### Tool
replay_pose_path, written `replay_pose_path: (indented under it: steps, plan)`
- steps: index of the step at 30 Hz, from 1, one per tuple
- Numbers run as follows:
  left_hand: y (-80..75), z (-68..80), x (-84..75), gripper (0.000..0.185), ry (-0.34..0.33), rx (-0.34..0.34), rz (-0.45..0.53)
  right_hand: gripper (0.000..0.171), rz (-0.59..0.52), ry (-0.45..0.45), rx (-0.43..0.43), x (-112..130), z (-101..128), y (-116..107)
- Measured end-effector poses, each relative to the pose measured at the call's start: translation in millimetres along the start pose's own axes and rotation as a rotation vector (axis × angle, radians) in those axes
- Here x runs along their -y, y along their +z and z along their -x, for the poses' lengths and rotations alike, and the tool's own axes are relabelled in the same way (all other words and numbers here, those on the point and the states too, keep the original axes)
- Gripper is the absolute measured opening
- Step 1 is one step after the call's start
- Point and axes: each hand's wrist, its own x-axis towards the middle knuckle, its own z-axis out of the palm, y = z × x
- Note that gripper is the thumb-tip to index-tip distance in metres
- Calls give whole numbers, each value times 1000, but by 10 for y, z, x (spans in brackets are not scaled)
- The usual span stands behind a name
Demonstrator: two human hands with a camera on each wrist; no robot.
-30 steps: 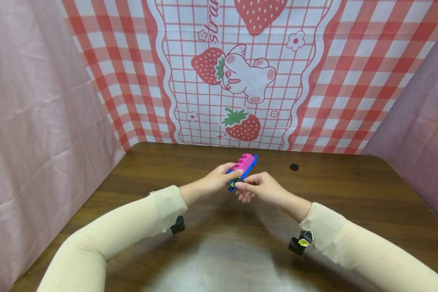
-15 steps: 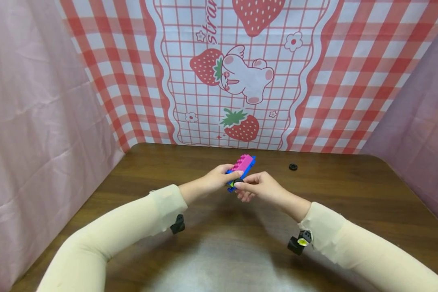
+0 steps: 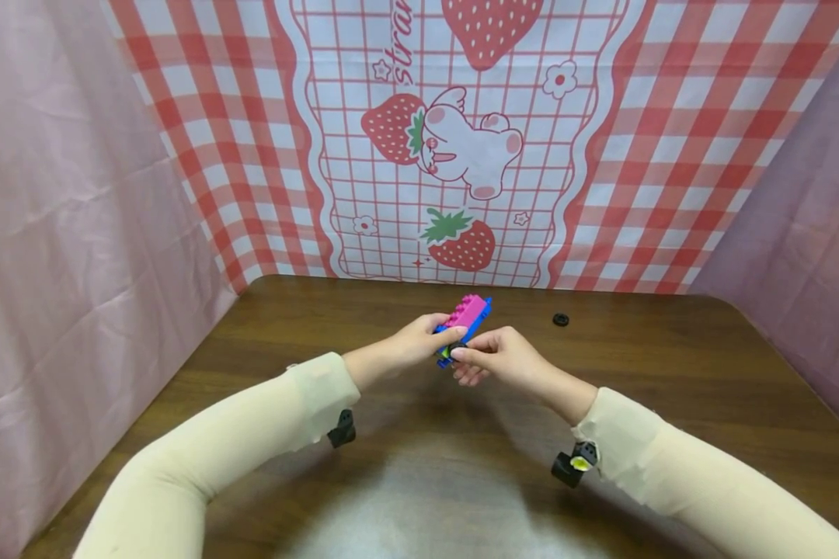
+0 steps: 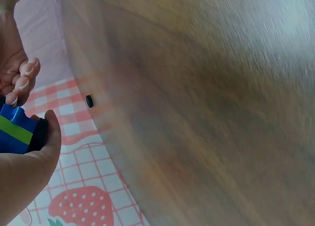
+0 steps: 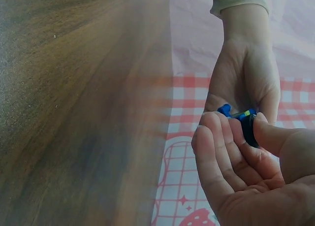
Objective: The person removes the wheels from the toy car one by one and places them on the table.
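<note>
Head view shows both hands meeting above the brown table [image 3: 405, 481]: the left hand [image 3: 412, 345] grips a brick model [image 3: 467, 318], pink on blue, held in the air, while the right hand [image 3: 499, 357] pinches a small black wheel [image 5: 249, 130] against its near end. Judging by this, a wheel is being fitted; seating it calls for a firm, straight push. Another black wheel [image 3: 561, 319] lies well apart on the table

Small black disc [image 3: 561, 319] — perhaps a wheel — on table [image 3: 671, 373].
</note>
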Motion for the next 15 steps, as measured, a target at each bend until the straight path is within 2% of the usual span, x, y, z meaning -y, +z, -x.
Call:
replay_pose_path:
  steps: [4, 8, 15]
  plan:
    - [6, -4, -23, 47, -53, -7, 67, 36, -11, 10, 6, 36, 11, 0]
    - [14, -17, -32, 47, -73, -9, 128, 34, 22, 4, -10, 69, 24, -4]
    - [25, -2, -22, 41, -63, 1, 79, 34, 92, 30, 10, 53, 40, -32]
